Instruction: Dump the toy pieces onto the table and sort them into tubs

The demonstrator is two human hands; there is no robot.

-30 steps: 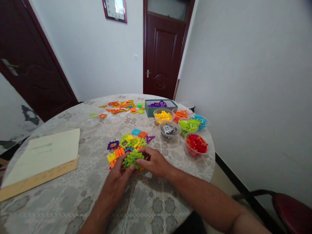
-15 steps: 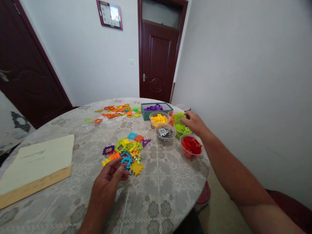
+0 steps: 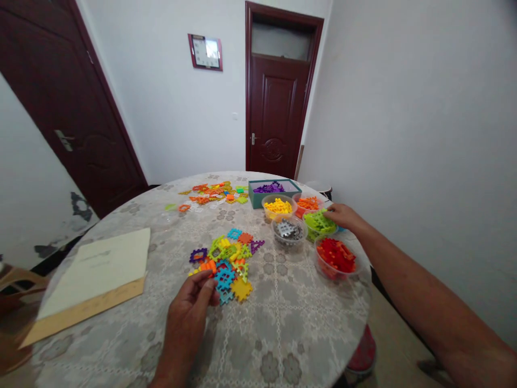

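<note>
My right hand [image 3: 343, 215] reaches over the far right of the table, its fingers pinched on a lime-green plastic building piece [image 3: 322, 220] at the top of a clear bowl of green pieces [image 3: 313, 231]. My left hand [image 3: 191, 307] rests half-curled beside the mixed pile, thumb and fingers apart, with nothing visible in it. Closest to its fingertips are blue notched pieces [image 3: 224, 278] and orange pieces [image 3: 209, 266]. A yellow notched piece [image 3: 242, 290], a purple triangle [image 3: 256, 246] and a purple square frame [image 3: 198, 255] lie in the same pile.
Bowls of red [image 3: 335, 257], grey [image 3: 287, 230], yellow [image 3: 278, 207] and orange pieces [image 3: 308, 203] surround the green one. Behind stands a teal box [image 3: 256, 200] with purple pieces. More loose pieces [image 3: 210, 193] lie at the back; a paper sheet on cardboard [image 3: 97, 269] lies left.
My right hand has lowered the green piece onto the green bowl. My left hand stays by the pile, its fingers slightly more curled. The camera view has shifted left and up.
</note>
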